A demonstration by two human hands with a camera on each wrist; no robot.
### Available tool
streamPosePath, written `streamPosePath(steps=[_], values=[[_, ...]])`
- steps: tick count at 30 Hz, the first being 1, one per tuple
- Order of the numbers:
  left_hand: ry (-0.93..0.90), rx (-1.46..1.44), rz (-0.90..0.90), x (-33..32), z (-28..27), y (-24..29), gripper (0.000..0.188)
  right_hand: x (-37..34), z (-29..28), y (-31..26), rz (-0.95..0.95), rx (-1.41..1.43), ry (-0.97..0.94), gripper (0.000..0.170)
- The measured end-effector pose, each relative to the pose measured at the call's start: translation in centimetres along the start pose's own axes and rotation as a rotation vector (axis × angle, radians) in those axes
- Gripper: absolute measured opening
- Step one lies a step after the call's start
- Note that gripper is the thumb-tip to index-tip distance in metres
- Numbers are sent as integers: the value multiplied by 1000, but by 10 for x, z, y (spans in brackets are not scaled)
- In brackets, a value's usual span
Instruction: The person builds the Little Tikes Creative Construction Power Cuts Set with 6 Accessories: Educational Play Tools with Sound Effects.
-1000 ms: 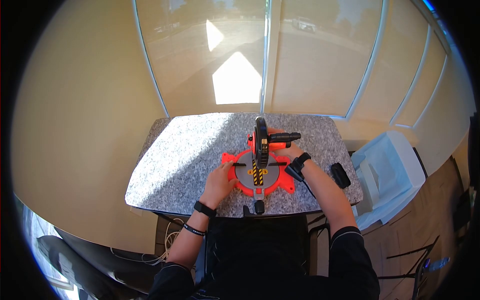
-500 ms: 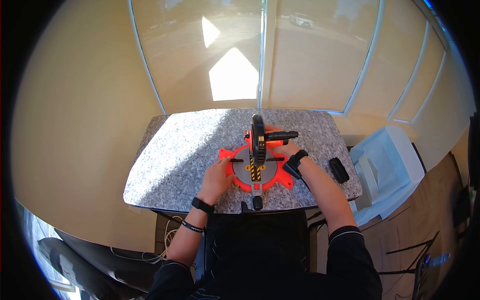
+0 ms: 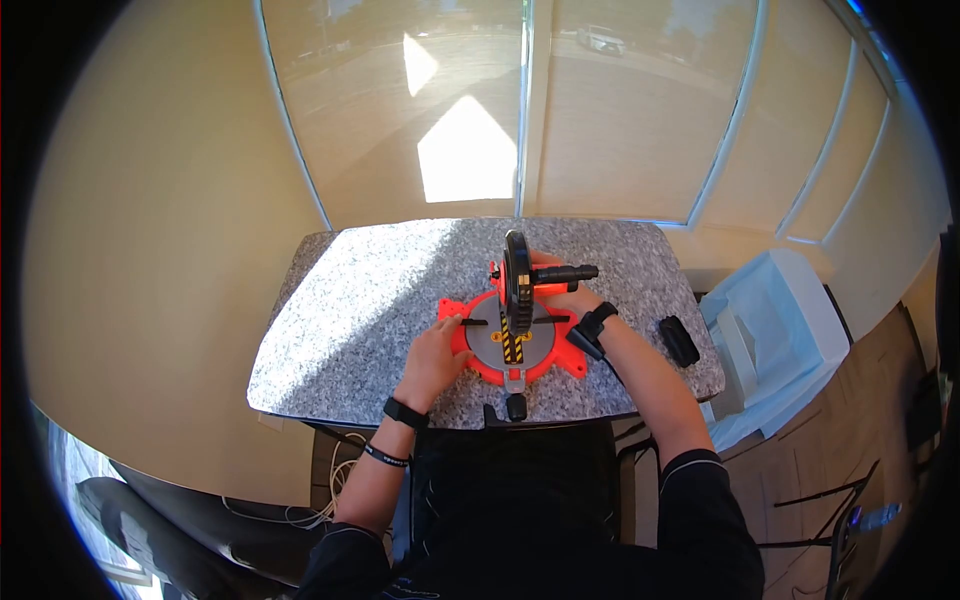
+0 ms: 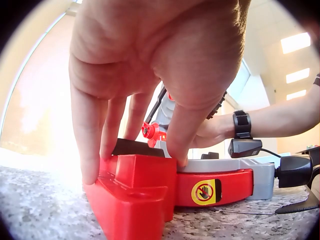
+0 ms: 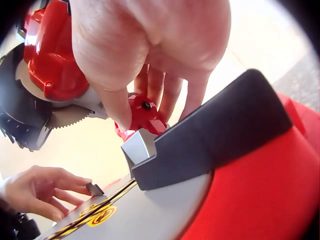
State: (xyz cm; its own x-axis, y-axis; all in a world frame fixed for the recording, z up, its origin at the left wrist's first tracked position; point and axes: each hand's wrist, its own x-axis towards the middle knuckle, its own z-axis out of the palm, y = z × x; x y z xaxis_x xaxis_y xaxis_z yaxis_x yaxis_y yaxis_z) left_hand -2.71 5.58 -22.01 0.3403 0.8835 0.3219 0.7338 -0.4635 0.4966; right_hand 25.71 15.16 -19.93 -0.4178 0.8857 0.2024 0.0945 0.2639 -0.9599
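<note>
A red, grey and black toy miter saw [image 3: 540, 350] stands on the granite-patterned table, its black blade guard [image 3: 517, 285] raised over the round grey turntable. My left hand [image 3: 432, 362] grips the left wing of the red base [image 4: 132, 200], thumb on the inner side and fingers over the far side. Behind the right-hand black fence [image 5: 220, 125], my right hand [image 5: 155, 45] holds the red pivot piece [image 5: 142, 117] between thumb and fingers. The black handle [image 3: 565, 273] points right above that hand. A black-knobbed clamp [image 3: 516, 405] sits at the front of the base.
A black case [image 3: 678, 341] lies near the table's right edge. Beyond it stands a container draped in light blue plastic [image 3: 790, 350]. Blinds [image 3: 640, 150] rise behind the table [image 3: 340, 320], and pale cables [image 3: 340, 480] hang below on the left.
The head view shifts slightly, so the table and saw appear a little higher and further left. Both hands stay on the saw in the same places.
</note>
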Motion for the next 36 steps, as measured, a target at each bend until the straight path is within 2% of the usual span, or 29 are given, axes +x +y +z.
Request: streamPosePath(steps=[4,7,9,13,15,16,18,19,21,25,27,33,36], values=[[-11,0,-19,-1,-4,5,67,-5,0,-10,10,113,-43,33],[-10,4,-7,-1,-3,3,68,-9,-7,-9,-75,-39,-23,39],[11,-24,-1,-1,-2,3,65,-15,-22,-5,-134,-333,39,45],[-6,-35,-23,-1,-2,3,65,-35,-43,-31,-188,-529,68,52],[13,-28,-6,-1,0,1,64,-46,-48,-52,-14,-564,151,49],[14,-29,-6,-1,-1,1,64,-50,-51,-58,-14,-565,150,49],[10,-39,-5,-2,-2,3,64,-58,-57,-69,-87,-556,314,40],[10,-39,-5,-3,-3,3,64,-60,-57,-76,-87,-556,315,40],[21,-30,3,-3,-3,4,64,-66,-57,-94,-188,-493,410,28],[-13,-24,-1,-2,-1,-2,62,-80,-37,-135,-316,-478,385,19],[-9,-33,7,-1,0,-6,59,-86,-24,-151,-415,-543,283,15],[-44,-12,22,-3,-7,-4,61,-95,3,-165,-477,-695,204,21],[-44,-12,26,-3,-5,-7,62,-96,9,-162,-471,-716,226,22]])
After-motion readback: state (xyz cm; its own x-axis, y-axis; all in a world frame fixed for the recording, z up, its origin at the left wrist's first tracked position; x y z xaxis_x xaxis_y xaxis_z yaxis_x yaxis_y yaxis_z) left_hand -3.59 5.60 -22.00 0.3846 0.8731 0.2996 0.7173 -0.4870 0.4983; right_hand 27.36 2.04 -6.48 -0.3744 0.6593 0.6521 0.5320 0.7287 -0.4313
